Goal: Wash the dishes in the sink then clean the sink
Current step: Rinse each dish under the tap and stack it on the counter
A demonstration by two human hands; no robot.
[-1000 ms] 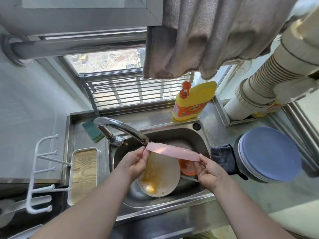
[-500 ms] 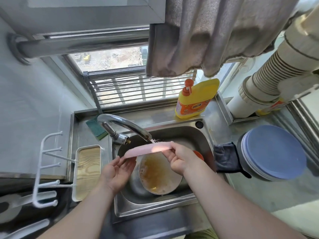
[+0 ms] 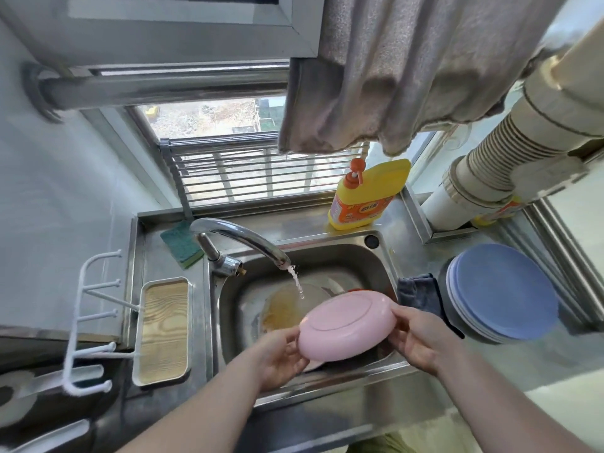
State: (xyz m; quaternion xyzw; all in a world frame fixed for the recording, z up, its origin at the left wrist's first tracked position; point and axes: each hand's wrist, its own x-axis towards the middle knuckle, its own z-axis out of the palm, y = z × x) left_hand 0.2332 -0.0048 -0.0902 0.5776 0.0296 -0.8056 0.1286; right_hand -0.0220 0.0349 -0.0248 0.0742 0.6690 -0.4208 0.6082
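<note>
Both hands [image 3: 353, 351] hold the pink plate [image 3: 348, 325] underside-up over the sink [image 3: 376, 256].

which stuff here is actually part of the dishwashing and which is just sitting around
In the job:
pink plate, held by left hand and right hand
dirty plate in the sink
running tap
sponge
soap bottle

Lying about:
blue plates
dark cloth
wooden tray
white hook rack
hanging towel

Both forearms reach forward over the sink's [image 3: 385, 256] near rim. The left hand [image 3: 277, 358] cups the pink plate's [image 3: 346, 325] near-left edge from below, while the right hand [image 3: 416, 338] grips its right edge, fingers curled.
</note>
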